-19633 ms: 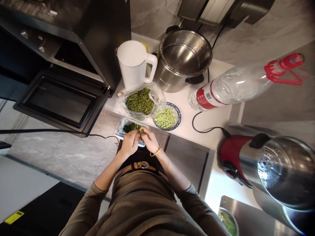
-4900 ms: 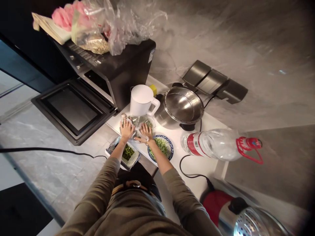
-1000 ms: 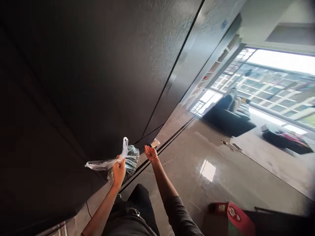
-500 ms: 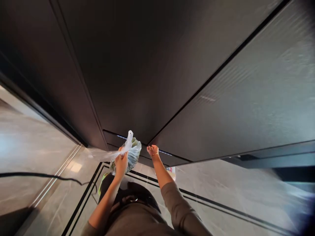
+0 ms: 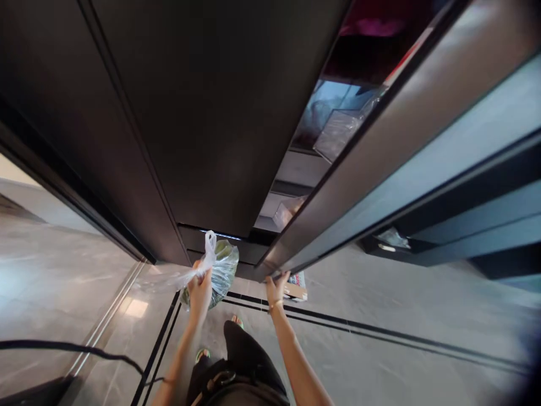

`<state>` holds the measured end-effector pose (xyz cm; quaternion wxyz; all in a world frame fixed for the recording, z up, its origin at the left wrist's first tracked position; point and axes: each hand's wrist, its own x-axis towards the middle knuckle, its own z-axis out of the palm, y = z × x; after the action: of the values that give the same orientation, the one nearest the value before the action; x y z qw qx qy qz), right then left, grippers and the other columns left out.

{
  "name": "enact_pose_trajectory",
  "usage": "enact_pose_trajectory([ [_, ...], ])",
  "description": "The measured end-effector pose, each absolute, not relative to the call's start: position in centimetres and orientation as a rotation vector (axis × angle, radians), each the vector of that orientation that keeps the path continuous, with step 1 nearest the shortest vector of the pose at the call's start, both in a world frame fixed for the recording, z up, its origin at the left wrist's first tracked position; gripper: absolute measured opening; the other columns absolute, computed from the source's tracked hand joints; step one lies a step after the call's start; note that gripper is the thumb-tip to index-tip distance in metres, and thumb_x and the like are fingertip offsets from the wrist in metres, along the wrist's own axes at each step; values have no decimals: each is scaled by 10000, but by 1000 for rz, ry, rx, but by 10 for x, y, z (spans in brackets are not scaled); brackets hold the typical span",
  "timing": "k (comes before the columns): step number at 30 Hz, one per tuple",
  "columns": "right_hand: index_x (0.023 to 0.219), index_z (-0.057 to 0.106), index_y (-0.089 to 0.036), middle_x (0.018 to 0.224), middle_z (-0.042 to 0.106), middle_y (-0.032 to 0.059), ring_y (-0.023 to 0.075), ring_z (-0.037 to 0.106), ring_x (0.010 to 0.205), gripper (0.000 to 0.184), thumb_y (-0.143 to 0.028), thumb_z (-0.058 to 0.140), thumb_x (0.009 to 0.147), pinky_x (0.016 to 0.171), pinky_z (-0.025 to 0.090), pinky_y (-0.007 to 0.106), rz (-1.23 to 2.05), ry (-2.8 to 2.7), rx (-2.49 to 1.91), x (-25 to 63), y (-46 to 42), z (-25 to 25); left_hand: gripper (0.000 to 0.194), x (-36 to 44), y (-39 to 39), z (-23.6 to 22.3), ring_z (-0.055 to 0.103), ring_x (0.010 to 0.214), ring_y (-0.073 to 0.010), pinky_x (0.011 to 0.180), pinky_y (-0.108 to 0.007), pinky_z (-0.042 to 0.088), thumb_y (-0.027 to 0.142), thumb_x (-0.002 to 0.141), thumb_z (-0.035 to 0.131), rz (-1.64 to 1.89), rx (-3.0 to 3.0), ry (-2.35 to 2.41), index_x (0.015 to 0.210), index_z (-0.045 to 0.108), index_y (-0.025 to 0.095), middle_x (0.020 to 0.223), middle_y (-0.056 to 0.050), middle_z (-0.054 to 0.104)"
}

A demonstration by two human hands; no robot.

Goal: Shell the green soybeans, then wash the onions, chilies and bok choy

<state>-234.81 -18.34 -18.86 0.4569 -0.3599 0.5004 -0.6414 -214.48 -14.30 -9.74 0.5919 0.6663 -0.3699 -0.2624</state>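
My left hand (image 5: 199, 290) is closed round the gathered neck of a clear plastic bag (image 5: 225, 269). Green pods fill the bag, which hangs in front of the dark fridge; its loose, twisted end trails off to the left. My right hand (image 5: 276, 289) has its fingers hooked over the lower edge of the right fridge door (image 5: 359, 186). That door stands partly open, and through the gap I see shelves with wrapped packages (image 5: 338, 132). The left fridge door (image 5: 203, 124) is closed.
A cardboard box (image 5: 296, 288) sits on the floor behind my right hand. A black cable (image 5: 76, 348) runs in from the left. At the right, a dark low ledge holds a small plastic packet (image 5: 393, 238). My feet are on the tiled floor (image 5: 380, 299).
I have turned from the counter to the fridge, carrying the bag of pods in my left hand. In the last half second my right hand has pulled the right door open.
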Motion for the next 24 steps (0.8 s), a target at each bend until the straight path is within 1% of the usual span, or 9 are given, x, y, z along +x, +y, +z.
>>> enact_pose_trajectory([
  [2, 1518, 48, -239, 1592, 110, 91, 291, 75, 1478, 887, -344, 585, 819, 1187, 146, 508, -1874, 1613, -1180, -2357, -132, -156, 275, -2143, -132, -84, 534, 658, -161, 677, -273, 437, 479, 709, 606, -629, 1469, -947, 755, 590, 208, 708, -5, 596],
  [4, 1526, -8, -207, 1595, 35, 134, 340, 23, 1478, 897, -357, 548, 839, 1153, 112, 606, -2023, 1886, -1457, -2364, -91, -113, 253, -2144, -124, -69, 498, 618, -142, 634, -251, 416, 455, 731, 601, -669, 1373, -1063, 779, 597, 207, 669, 17, 560],
  [6, 1531, 7, -193, 1589, 12, 160, 377, -5, 1471, 879, -376, 529, 847, 1111, 101, 679, -2131, 2130, -1563, -2373, -64, -68, 246, -2150, -119, -52, 479, 603, -130, 613, -237, 401, 443, 753, 597, -713, 1257, -1149, 790, 604, 200, 645, 27, 538],
  [9, 1527, 143, -178, 1588, 10, 165, 396, -4, 1464, 812, -409, 528, 850, 1101, 113, 686, -2141, 2399, -1596, -2400, -39, -23, 314, -2169, -117, -30, 525, 672, -143, 663, -240, 418, 459, 727, 637, -783, 1085, -1140, 847, 633, 169, 696, 8, 587],
  [12, 1515, 224, -153, 1593, -41, 163, 415, -54, 1456, 839, -466, 570, 817, 1107, 97, 678, -2129, 2589, -1528, -2445, -21, -14, 384, -2195, -118, -13, 553, 741, -155, 727, -252, 430, 472, 690, 672, -881, 938, -1094, 878, 645, 138, 738, -7, 614],
  [14, 1523, 198, -144, 1594, -43, 169, 397, -44, 1461, 876, -484, 577, 810, 1122, 100, 653, -2159, 2629, -1496, -2482, -10, -20, 361, -2213, -119, -3, 544, 733, -145, 733, -246, 425, 462, 691, 675, -936, 856, -1111, 845, 641, 137, 707, 8, 591],
  [19, 1536, 113, -124, 1589, 73, 188, 338, 48, 1476, 951, -556, 557, 814, 1152, 155, 570, -2191, 2578, -1495, -2573, 16, -31, 294, -2254, -125, 24, 524, 699, -141, 696, -239, 418, 425, 699, 666, -973, 762, -1208, 787, 629, 148, 646, 22, 545],
  [21, 1534, 98, -101, 1581, 102, 205, 341, 70, 1473, 985, -595, 547, 809, 1153, 156, 570, -2201, 2579, -1469, -2595, 21, -29, 265, -2268, -134, 36, 526, 692, -143, 688, -241, 422, 404, 708, 650, -963, 718, -1270, 782, 633, 149, 658, 15, 560],
  [24, 1524, 106, -64, 1580, 53, 229, 375, 37, 1468, 1084, -625, 612, 746, 1146, 128, 603, -2251, 2593, -1450, -2596, 12, -20, 206, -2290, -157, 53, 530, 651, -141, 672, -245, 433, 362, 728, 618, -958, 622, -1533, 747, 640, 158, 657, 9, 587],
])
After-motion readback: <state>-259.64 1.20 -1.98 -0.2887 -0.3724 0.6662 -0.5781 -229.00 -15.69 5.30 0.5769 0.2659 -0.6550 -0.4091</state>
